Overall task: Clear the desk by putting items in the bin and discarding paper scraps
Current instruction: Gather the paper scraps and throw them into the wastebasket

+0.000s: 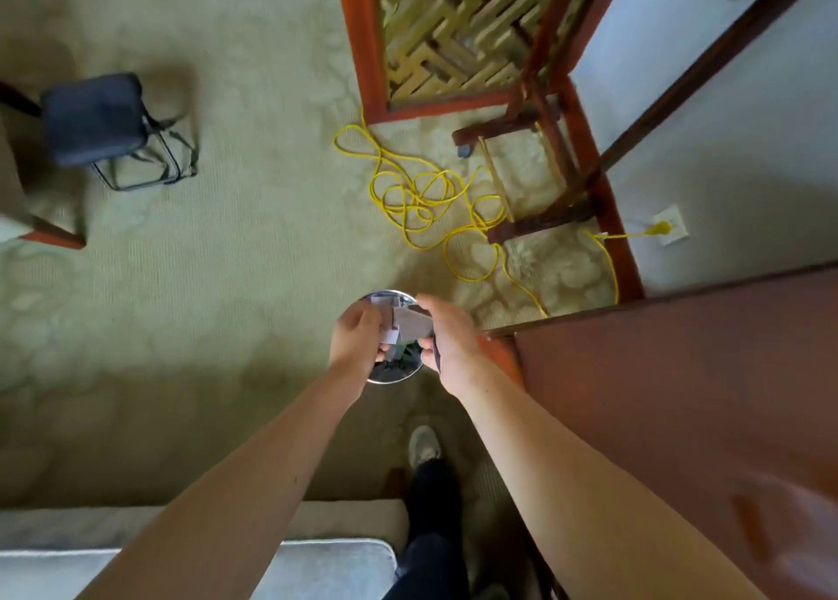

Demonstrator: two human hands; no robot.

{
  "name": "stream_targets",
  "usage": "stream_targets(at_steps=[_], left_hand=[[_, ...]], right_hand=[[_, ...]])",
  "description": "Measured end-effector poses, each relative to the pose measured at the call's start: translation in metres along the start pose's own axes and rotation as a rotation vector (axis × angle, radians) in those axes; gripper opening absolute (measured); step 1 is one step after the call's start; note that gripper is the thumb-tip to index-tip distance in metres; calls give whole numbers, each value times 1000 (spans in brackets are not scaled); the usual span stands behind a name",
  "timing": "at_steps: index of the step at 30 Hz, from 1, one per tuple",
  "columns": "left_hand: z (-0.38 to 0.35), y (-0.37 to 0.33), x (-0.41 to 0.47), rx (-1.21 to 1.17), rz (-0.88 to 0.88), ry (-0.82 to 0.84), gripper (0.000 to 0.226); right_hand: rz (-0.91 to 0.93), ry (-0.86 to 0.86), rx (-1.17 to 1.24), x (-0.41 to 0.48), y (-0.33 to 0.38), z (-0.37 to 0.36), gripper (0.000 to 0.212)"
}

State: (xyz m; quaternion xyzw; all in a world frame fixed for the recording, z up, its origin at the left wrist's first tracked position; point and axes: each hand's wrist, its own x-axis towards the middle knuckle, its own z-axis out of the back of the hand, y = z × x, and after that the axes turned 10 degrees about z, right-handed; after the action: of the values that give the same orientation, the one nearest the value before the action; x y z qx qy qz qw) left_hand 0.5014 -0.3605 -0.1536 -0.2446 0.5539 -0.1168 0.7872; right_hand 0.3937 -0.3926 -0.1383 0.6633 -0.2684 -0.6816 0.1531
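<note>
Pale green carpet (236,246), patterned in soft cloud-like blotches, is spreading across most of the room. Against it a yellow extension cord (421,200) is lying in loose tangled loops, running past a dark wooden stand (535,146) and up to a wall socket (670,227), where its plug is sitting. A lattice screen (453,32) in a reddish frame is leaning behind that. Off to the far side a small dark stool (97,119) on a thin metal frame is standing well apart from everything else.

Close by, the corner of the reddish-brown wooden desk (680,395) — smooth and faintly glossy — is jutting in just beside the right arm. A pale cushioned seat (317,563) is showing at the near edge, with a dark trouser leg and a light shoe (424,445) beyond it.

Both arms are reaching out over a small round bin (391,375) with a shiny metal rim, standing on the carpet near the desk corner. The left hand (356,343) and right hand (446,341) are each pinching paper scraps (410,323) — flat, pale, angular pieces — held between them directly above the bin's mouth. Something dark and greenish is lying inside the bin, too blurred to name.
</note>
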Motion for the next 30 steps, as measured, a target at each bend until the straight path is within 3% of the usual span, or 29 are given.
stream_targets(at_steps=[6, 12, 17, 22, 27, 30], left_hand=[[-16, 52, 109, 55, 93, -18, 23], [-36, 107, 199, 30, 227, -16, 20], [-50, 152, 256, -12, 362, -37, 19], [-57, 175, 291, -143, 517, -12, 19], [-55, 173, 298, -220, 663, 46, 65], [-53, 165, 286, -222, 656, 8, 67]], right_hand=[[-90, -71, -62, 109, -61, -24, 21], [-202, -77, -87, 205, -137, -34, 35], [-302, -170, -46, 256, -185, -33, 14], [-336, -131, -61, 290, -211, -40, 18], [-414, -116, -39, 288, -210, -42, 51], [-382, -109, -34, 274, -200, -39, 50]])
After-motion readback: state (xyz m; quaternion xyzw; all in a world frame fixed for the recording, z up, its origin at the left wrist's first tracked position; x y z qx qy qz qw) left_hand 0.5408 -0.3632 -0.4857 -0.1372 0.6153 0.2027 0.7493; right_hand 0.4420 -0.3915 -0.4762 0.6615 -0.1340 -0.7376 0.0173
